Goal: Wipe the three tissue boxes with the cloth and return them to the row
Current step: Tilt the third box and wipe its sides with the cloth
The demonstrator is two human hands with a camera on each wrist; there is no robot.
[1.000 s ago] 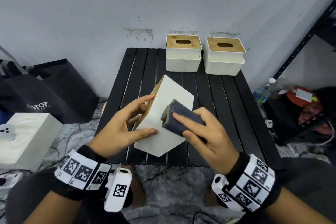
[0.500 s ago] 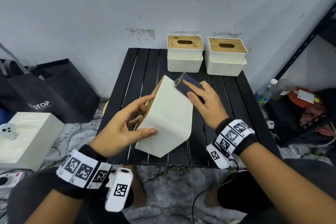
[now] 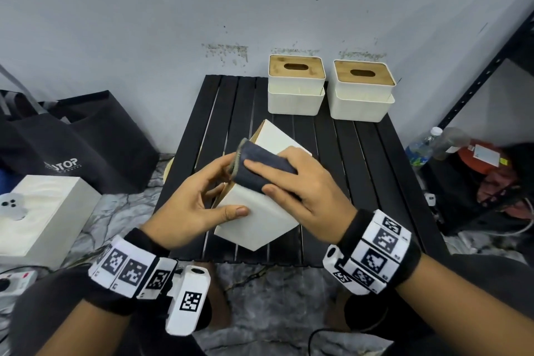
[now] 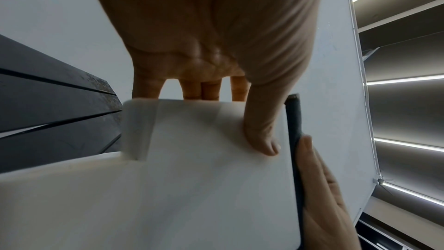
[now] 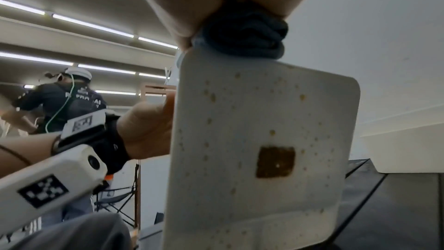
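Right fingers point(image 3: 265, 166) flat on cloth point(image 3: 257, 173) atop tilted tissue box point(image 3: 254, 225); left hand point(image 3: 196, 205) clasping its edge

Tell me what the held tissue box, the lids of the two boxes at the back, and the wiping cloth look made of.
Held tissue box: smooth matte off-white walls with rounded corners, probably plastic.
Lids: tan with faint grain, likely bamboo or wood.
Cloth: dark blue, soft and folded with a paler fuzzy edge, probably microfibre or similar fabric.
Table: black slats, matte; material unclear.
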